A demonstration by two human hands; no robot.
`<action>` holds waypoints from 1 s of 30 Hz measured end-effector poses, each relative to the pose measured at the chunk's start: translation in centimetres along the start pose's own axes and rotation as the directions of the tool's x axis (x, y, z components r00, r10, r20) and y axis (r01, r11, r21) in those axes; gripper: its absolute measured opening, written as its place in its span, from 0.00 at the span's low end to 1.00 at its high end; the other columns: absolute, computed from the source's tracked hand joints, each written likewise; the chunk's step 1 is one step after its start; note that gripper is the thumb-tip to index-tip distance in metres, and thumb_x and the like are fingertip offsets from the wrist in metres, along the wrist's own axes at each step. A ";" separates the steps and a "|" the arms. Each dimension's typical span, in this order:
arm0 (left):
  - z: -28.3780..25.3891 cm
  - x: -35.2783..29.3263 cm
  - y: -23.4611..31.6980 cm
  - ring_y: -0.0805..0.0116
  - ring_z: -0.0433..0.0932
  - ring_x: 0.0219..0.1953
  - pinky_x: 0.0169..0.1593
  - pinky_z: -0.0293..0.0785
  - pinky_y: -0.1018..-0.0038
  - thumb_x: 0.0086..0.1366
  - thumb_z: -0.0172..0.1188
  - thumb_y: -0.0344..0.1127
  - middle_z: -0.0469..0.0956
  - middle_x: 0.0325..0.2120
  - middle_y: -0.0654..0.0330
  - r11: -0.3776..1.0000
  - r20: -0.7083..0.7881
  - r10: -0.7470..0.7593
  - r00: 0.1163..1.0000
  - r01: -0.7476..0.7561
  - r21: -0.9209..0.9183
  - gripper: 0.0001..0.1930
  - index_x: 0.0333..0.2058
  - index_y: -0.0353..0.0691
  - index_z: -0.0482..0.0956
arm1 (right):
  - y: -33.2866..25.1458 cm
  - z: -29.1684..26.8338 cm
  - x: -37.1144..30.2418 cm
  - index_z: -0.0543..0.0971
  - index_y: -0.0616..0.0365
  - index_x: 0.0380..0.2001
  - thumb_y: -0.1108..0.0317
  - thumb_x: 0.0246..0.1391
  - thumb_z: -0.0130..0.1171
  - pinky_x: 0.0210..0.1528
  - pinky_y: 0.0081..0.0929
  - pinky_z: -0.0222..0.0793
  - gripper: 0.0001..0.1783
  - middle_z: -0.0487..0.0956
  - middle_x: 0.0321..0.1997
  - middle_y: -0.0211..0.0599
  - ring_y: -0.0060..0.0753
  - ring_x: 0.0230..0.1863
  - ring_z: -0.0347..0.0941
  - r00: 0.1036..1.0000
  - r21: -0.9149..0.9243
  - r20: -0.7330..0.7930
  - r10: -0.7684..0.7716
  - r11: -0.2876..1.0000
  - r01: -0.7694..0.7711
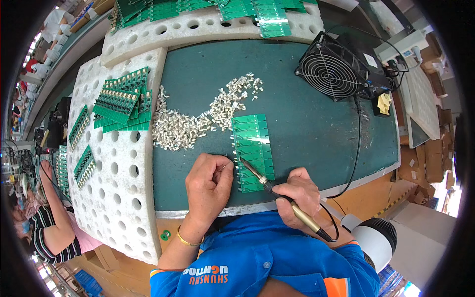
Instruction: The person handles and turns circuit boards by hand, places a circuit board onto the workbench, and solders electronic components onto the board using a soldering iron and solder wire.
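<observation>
A soldering iron (300, 216) with a gold-coloured handle is gripped in my right hand (298, 195). Its tip reaches the left part of a green circuit board panel (255, 143) that lies on the dark green mat. My left hand (210, 184) is closed at the panel's left edge, fingertips pinched together; whatever they hold is too small or hidden to make out. Small white connectors with metal pins (178, 127) are heaped just beyond my left hand, and the pile trails off toward the far middle of the mat.
A black fan (330, 72) with a wire grille stands at the far right. Beside it sits a yellow sponge (384, 103). The iron's black cable crosses the right side. White foam blocks (106, 198) hold populated boards (121, 104) at left and more panels (272, 20) behind. Another person (54, 222) sits far left.
</observation>
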State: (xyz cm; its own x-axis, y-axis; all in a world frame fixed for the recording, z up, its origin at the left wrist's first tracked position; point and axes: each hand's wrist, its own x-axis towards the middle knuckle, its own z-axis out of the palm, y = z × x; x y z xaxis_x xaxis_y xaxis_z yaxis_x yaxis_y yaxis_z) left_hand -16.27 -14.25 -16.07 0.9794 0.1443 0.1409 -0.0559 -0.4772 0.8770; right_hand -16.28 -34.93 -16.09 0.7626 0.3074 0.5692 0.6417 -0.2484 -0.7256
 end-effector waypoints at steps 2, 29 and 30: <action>0.0 0.0 0.1 0.80 0.68 0.22 0.25 0.64 0.82 0.59 0.64 0.22 0.72 0.24 0.64 1.000 0.000 -0.003 1.000 0.003 -0.001 0.03 0.30 0.33 0.78 | -0.1 -0.1 0.0 0.78 0.60 0.36 0.70 0.52 0.64 0.29 0.31 0.62 0.09 0.75 0.18 0.31 0.30 0.15 0.68 1.000 -0.002 0.003 0.001 1.000 -0.001; -0.1 0.0 0.0 0.79 0.68 0.22 0.25 0.64 0.81 0.59 0.64 0.22 0.73 0.24 0.63 1.000 0.022 0.006 1.000 -0.006 0.001 0.03 0.29 0.33 0.78 | -0.8 -0.1 -0.3 0.77 0.61 0.39 0.66 0.53 0.65 0.30 0.31 0.63 0.14 0.75 0.18 0.31 0.30 0.15 0.69 0.995 -0.079 0.096 -0.029 0.996 0.037; -0.1 0.0 0.0 0.79 0.68 0.22 0.25 0.64 0.81 0.59 0.64 0.22 0.73 0.24 0.63 1.000 0.024 0.006 1.000 -0.006 0.004 0.03 0.29 0.33 0.78 | -0.8 0.0 -0.4 0.76 0.61 0.40 0.65 0.53 0.65 0.30 0.31 0.63 0.15 0.75 0.18 0.31 0.30 0.15 0.68 0.995 -0.085 0.096 -0.035 0.995 0.043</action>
State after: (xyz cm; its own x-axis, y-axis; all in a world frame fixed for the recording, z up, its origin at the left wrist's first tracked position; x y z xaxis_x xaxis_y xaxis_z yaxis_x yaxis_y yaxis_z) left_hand -16.31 -14.20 -16.07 0.9835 0.1205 0.1350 -0.0610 -0.4817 0.8742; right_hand -17.10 -34.87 -15.74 0.7283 0.4029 0.5543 0.6786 -0.3118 -0.6650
